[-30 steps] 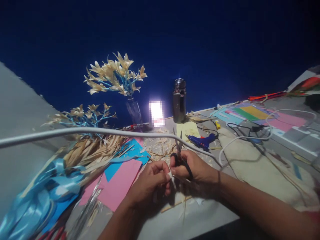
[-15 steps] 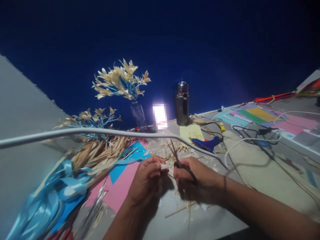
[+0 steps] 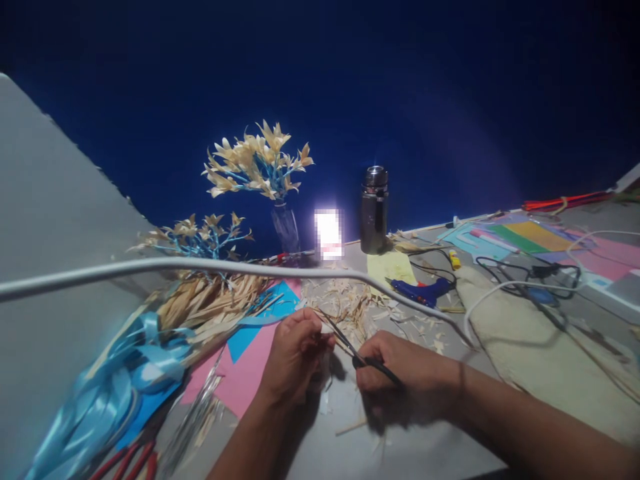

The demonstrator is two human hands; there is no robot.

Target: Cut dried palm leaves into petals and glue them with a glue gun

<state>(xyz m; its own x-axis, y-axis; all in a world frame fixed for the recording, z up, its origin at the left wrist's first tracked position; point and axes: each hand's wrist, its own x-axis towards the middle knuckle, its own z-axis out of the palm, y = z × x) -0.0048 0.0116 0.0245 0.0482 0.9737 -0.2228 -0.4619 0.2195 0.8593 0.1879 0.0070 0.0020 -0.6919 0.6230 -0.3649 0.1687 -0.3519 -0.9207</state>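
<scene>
My left hand [image 3: 295,357] is closed in a pinch on a small pale strip of dried leaf [image 3: 326,329] just above the grey table [image 3: 400,453]. My right hand [image 3: 400,370] grips black-handled scissors [image 3: 350,347]. Their blades point up and left, with the tips at the strip beside my left fingers. A heap of pale leaf clippings [image 3: 350,307] lies just beyond both hands. Pink paper [image 3: 240,380] and blue paper [image 3: 273,310] lie under and left of my left hand.
A white cable [image 3: 200,267] arcs across the table in front of me. Behind stand a glass vase of cream flowers on blue stems [image 3: 260,160], a bright light [image 3: 329,233] and a steel flask [image 3: 374,210]. A blue glue gun [image 3: 423,291], coloured sheets [image 3: 520,237] and blue ribbon [image 3: 105,393] lie around.
The scissors have swung from pointing upright to pointing left toward my left hand. My right hand has shifted right and lower, and the view has drifted so everything sits further right.
</scene>
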